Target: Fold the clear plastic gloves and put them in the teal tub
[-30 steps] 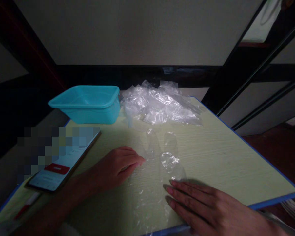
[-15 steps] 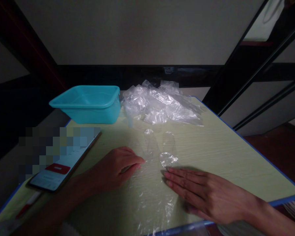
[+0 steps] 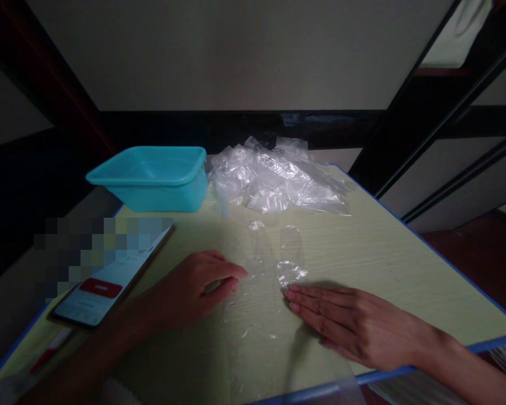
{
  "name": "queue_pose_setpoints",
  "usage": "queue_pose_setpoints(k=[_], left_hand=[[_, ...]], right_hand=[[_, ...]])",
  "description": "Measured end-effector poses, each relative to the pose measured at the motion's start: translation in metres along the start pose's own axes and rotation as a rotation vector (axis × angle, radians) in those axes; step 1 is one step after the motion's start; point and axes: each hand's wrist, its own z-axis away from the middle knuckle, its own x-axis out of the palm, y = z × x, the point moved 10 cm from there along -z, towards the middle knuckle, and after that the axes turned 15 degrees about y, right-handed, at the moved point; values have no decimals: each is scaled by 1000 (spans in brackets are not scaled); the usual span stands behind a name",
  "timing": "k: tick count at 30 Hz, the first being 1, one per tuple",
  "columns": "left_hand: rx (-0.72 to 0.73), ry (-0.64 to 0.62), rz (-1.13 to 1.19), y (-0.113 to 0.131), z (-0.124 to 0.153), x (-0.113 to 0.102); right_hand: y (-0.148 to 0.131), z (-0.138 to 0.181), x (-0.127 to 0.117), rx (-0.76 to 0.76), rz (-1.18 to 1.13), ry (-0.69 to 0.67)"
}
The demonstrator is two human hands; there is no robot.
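Note:
A thin piece of clear plastic film [image 3: 257, 304] lies flat on the table before me, with two rounded lobes at its far end. Whether it is a bag or a glove, I cannot tell. My left hand [image 3: 204, 287] is at its left side, fingers curled and thumb and forefinger tips close together on the film. On the right, my right hand [image 3: 354, 323] lies palm down with fingers stretched out, fingertips touching the film just below a shiny crinkle. The film's near end reaches over the table's front edge.
Behind the film is a heap of crumpled clear plastic [image 3: 278, 177]. A turquoise basin [image 3: 164, 194] stands at the back left. A phone [image 3: 96, 304] lies at the left, with a red-and-white pen [image 3: 50, 351] beside it. The table [image 3: 405, 281] has a blue rim.
My right hand has slid slightly, its lower fingers and palm shifting a little away from me. The near part of the film looks smoother, with fewer wrinkles. My left hand is almost still.

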Motion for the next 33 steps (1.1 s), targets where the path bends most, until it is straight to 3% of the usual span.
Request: queue_pose_setpoints(k=[8,15,20,24,28,33], left_hand=[[-215,-152,-3,-17,5,11],[-344,-254,20,-28,15,14],[-402,-322,80,-30,20,12],[-378,-333,164,-25,17,9],[-356,-317,107,-24,19,6],[-508,-325,-31,-41,31,11]], right_hand=[[9,0,-2,90,-147,8],[41,-5,-3,394,-542,-112],[72,-10,-3,631,-687,-47],[89,-6,10,798,-868,-2],[97,2,29,983,-1083,26],[105,4,34,1050,-1096,121]])
